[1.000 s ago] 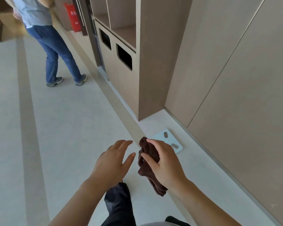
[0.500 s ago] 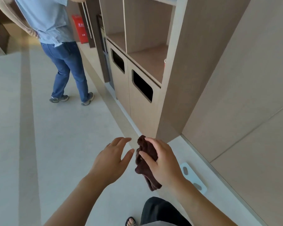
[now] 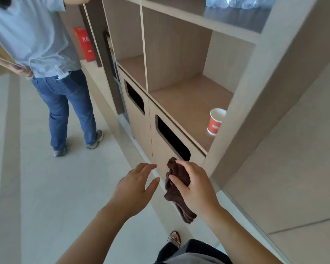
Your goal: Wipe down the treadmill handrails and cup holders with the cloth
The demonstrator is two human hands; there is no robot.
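Observation:
My right hand [image 3: 195, 187] grips a bunched dark brown cloth [image 3: 174, 189], whose lower end hangs below my palm. My left hand [image 3: 135, 189] hovers just left of the cloth with fingers spread, holding nothing and not touching it. Both hands are in front of me at waist height, over the floor beside a wooden cabinet. No treadmill, handrail or cup holder is in view.
A tall wooden shelf unit [image 3: 181, 96] with two dark bin slots [image 3: 171, 139] stands right ahead. A red-and-white paper cup [image 3: 216, 121] sits on its shelf. A person in a blue shirt and jeans [image 3: 65, 96] stands at the left. A red extinguisher box [image 3: 85, 44] is behind.
My view has advanced and tilted up: the cabinet is much closer, the white scale on the floor has left view, and the paper cup has appeared. Both hands kept their pose with the cloth.

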